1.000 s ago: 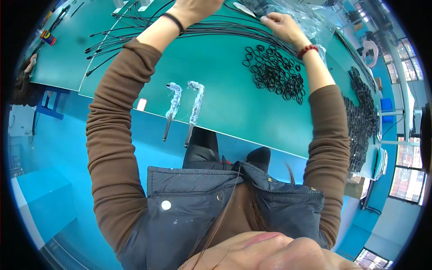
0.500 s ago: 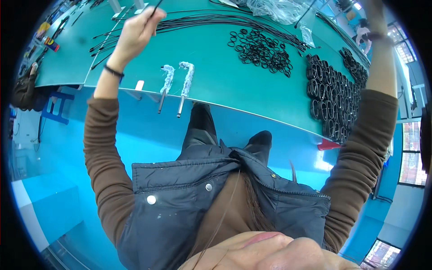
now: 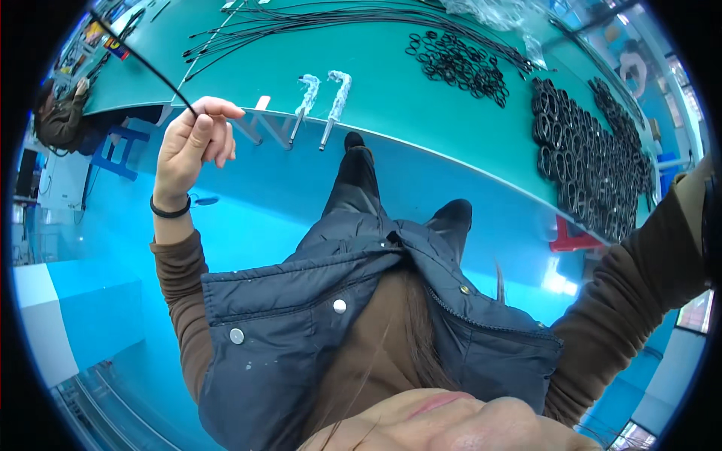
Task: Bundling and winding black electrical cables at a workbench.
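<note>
My left hand (image 3: 197, 143) is raised in front of the table's near edge. Its thumb and index finger pinch a thin black cable (image 3: 143, 60), which runs up and left out of view. The other fingers curl loosely. At the far right rim, my right wrist (image 3: 693, 199) shows below a brown sleeve, while the fingers lie outside the picture. Long black cables (image 3: 331, 22) of the same look lie in a bundle across the far part of the green table (image 3: 421, 128).
Two metal rods wrapped in pale fluffy material (image 3: 307, 94) (image 3: 338, 90) jut over the near edge. Loose black rings (image 3: 462, 68) lie in a heap, with rows of coiled black cables (image 3: 579, 158) to their right. A blue stool (image 3: 120, 150) and a seated person (image 3: 60, 124) are at left.
My left hand has come down toward me, keeping hold of the cable. My right arm has swung outward and down to the right rim. The whole view has shifted a little.
</note>
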A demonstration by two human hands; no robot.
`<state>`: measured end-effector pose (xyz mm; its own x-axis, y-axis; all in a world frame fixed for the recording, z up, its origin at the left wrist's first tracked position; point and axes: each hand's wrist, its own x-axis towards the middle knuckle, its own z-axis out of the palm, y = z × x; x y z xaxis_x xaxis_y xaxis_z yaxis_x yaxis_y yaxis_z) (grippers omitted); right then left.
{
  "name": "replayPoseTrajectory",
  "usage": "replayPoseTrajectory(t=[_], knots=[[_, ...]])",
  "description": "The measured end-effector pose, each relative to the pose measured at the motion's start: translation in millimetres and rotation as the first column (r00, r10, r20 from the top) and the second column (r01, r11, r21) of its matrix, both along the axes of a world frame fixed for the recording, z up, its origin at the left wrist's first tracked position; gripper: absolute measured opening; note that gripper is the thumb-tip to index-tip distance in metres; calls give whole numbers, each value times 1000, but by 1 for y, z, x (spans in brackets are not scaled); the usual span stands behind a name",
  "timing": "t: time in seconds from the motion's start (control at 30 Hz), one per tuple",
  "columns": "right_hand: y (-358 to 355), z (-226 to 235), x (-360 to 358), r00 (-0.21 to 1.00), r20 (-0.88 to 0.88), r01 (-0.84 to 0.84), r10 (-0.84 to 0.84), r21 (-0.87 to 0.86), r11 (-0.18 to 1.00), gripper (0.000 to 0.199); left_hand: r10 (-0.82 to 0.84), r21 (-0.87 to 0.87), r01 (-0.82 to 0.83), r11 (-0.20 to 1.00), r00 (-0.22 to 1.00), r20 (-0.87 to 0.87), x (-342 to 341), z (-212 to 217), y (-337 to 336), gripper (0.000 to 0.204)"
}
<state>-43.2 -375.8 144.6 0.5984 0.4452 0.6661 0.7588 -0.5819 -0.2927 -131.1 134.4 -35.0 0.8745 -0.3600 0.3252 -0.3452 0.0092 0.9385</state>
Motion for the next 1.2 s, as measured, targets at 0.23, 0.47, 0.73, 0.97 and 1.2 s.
replayPoseTrajectory(t=[0.23,0.47,0.73,0.97,1.2], knots=[[176,-85,-92,754,-645,-168,120,-13,986,28,-387,-216,409,886,912,139,-21,-24,-38,31],[110,-294,-125,807,-442,17,-392,-646,763,20,-552,-119,542,832,789,-271,-24,-53,-91,30],[145,-224,-109,986,161,40,-43,24,999,25,-799,-461,653,601,512,-315,-25,-51,-132,34],[166,-317,-105,808,-470,-70,355,522,850,14,-834,-843,419,338,548,-63,-13,-28,-156,38],[144,-301,-139,694,-676,-139,247,211,968,11,-410,-534,288,795,904,-122,30,-64,-174,44]])
